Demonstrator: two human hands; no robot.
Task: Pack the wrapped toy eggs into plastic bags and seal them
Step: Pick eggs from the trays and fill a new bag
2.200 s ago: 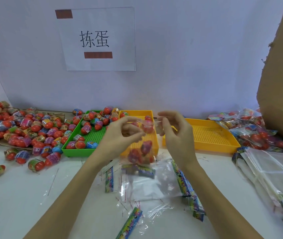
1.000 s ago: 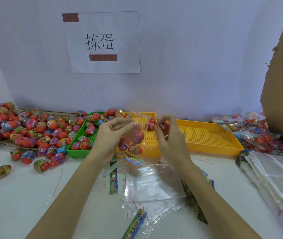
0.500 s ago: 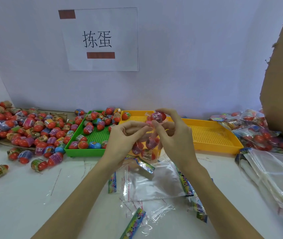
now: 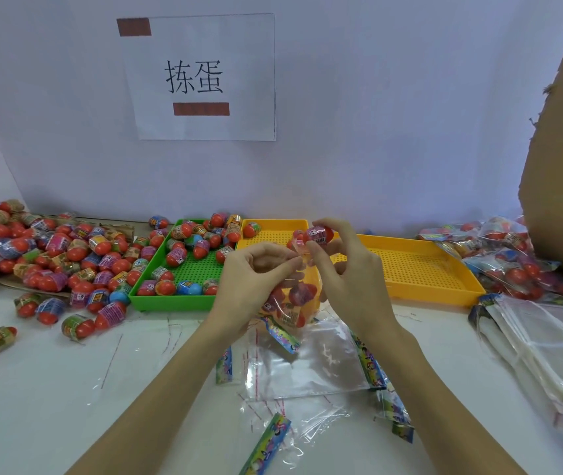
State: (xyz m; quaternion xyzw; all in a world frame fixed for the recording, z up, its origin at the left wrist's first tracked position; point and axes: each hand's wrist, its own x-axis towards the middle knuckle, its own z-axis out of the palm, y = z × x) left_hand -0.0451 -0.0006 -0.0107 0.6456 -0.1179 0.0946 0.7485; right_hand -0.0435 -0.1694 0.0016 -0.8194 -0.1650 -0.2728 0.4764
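My right hand point(image 4: 345, 269) pinches an egg point(image 4: 319, 233) just above the bag point(image 4: 290, 299) mouth, which my left hand point(image 4: 259, 272) fingers point(image 4: 287, 267) pinch.

A white tabletop point(image 4: 50, 399) is carrying a green tray point(image 4: 170, 299) and a yellow tray point(image 4: 437, 293) side by side. Loose wrapped toy eggs point(image 4: 50, 255) are lying at its left, empty plastic bags point(image 4: 307, 368) are lying in the middle, and filled bags point(image 4: 513, 258) are sitting at the right.
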